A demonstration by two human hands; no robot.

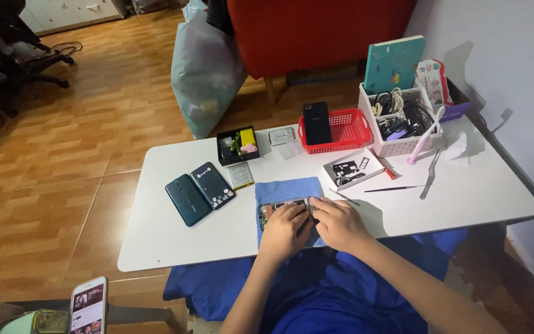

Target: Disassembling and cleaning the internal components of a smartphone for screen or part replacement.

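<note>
blue cloth mat (288,188) on the white table (174,241), bearing an opened phone (274,210) with its circuit board exposed. long axis runs left to right across the person. left hand (285,227) lies flat over its middle, fingers pressing down; right hand (339,222) meets its right end, fingertips drawn together, though what they pinch cannot be told. both hands touch it equally.

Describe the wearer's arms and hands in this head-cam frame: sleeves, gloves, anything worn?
Both hands are bare: the left hand and the right hand wear no gloves. The forearms are uncovered as far as the frame shows, with no sleeve reaching them. No watch, bracelet or ring is visible at this size. Below the arms the person wears blue clothing.
</note>
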